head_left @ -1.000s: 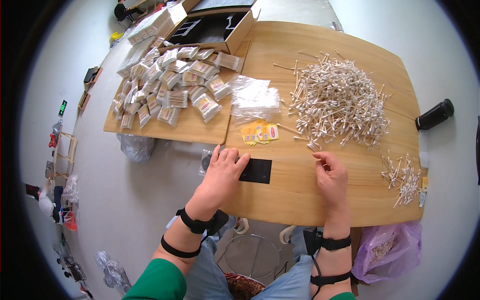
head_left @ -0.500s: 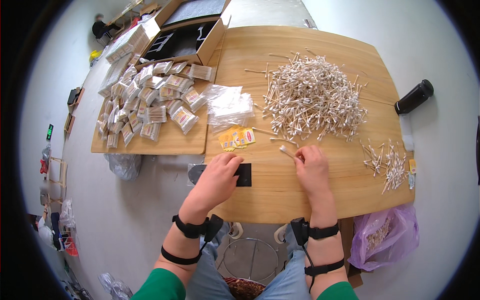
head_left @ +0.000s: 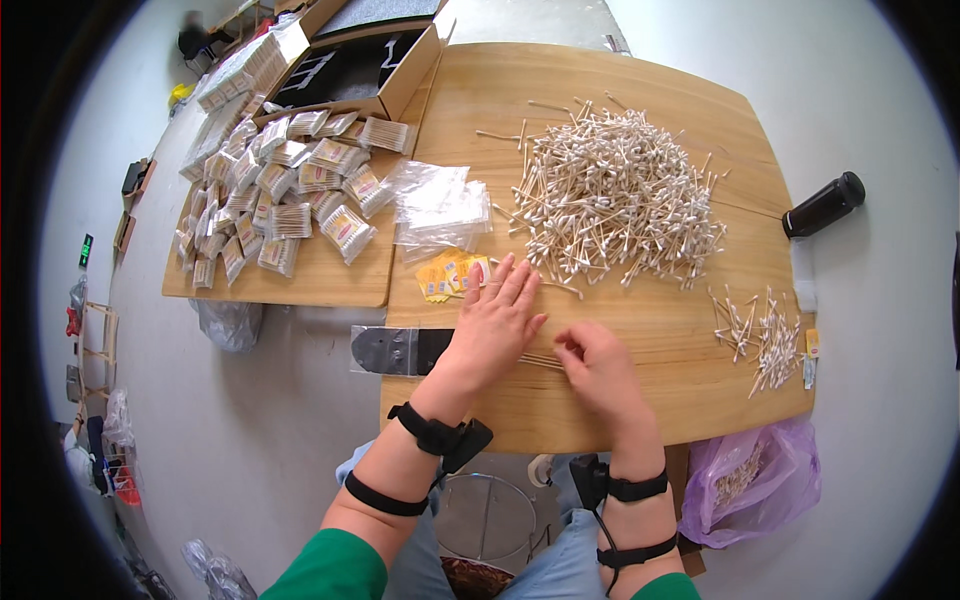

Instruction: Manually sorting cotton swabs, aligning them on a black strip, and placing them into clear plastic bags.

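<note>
Fingers stretched out, my left hand (head_left: 490,325) lies flat and open over the table just below the yellow cards (head_left: 437,277). Its fingertips cover part of a few loose cotton swabs (head_left: 563,290) at the near edge of the big swab pile (head_left: 620,195). In my right hand (head_left: 598,368), closed in a pinch, are a few cotton swabs (head_left: 540,359) whose sticks point left toward the left palm. A black flat strip in a clear bag (head_left: 385,350) lies partly under my left wrist and overhangs the table edge. Clear plastic bags (head_left: 440,208) are stacked beyond the cards.
Many filled swab packets (head_left: 290,190) cover the left table, beside an open cardboard box (head_left: 400,100). At the right lie a smaller swab group (head_left: 775,340) and a black bottle (head_left: 825,205). A purple bag (head_left: 750,490) hangs or stands below the near right edge.
My left hand has moved right off the black strip and stretched its fingers. My right hand has come slightly nearer and left, now with swab sticks pointing left. The view has shifted slightly.
</note>
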`<state>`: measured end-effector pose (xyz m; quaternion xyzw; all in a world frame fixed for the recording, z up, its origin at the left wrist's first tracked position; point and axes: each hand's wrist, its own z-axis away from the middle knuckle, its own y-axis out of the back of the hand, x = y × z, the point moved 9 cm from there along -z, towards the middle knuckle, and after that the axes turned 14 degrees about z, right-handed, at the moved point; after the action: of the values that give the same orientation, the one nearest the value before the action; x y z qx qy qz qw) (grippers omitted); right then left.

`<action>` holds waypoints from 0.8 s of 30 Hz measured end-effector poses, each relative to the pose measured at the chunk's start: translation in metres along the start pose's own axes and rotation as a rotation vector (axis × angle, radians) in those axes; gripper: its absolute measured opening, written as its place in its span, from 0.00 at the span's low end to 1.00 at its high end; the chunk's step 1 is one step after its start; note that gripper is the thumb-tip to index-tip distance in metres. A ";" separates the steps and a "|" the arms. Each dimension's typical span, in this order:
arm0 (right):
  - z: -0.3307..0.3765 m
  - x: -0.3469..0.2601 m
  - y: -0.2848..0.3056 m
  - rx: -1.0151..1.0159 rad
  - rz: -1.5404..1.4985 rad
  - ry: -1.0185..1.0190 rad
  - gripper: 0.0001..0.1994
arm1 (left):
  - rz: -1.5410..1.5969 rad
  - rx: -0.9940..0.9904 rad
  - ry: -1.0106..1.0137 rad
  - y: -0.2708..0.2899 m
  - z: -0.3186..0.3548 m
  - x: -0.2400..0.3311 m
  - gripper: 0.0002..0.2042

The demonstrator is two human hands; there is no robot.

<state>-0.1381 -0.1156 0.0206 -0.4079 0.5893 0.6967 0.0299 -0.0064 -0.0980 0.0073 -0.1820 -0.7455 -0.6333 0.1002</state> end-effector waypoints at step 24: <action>0.009 0.053 0.046 0.079 0.240 -0.123 0.06 | 0.565 0.039 -0.057 0.028 0.020 0.018 0.12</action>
<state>-0.2025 -0.1456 0.0252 -0.2895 0.6579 0.6952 -0.0014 -0.0104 -0.0723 0.0362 -0.3984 -0.6799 -0.5603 0.2553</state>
